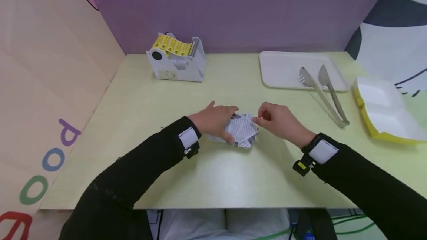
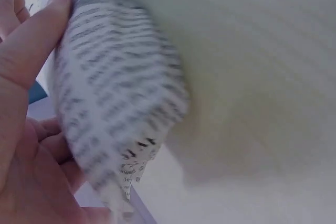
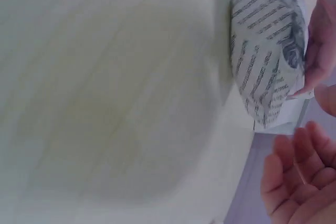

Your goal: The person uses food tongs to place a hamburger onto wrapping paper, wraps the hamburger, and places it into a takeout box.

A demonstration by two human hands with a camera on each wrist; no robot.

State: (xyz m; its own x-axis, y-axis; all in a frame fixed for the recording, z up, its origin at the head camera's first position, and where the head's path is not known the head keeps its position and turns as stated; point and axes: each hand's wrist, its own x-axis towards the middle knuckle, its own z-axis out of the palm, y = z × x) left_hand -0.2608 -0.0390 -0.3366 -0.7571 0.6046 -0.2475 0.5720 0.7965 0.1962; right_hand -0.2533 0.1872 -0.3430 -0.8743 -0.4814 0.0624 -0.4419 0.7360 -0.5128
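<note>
newsprint-wrapped bundle centre frame, on table | left hand curls over its left side, gripping | right hand pinches right paper edge, though wrist view blurry | light, soft, crinkly, tears easily | hold body, not loose flaps

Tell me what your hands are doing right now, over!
Left hand grips the paper-wrapped bundle. Right hand pinches its right edge. Bundle on the table, tongs and tray well away, nothing in the way.
</note>
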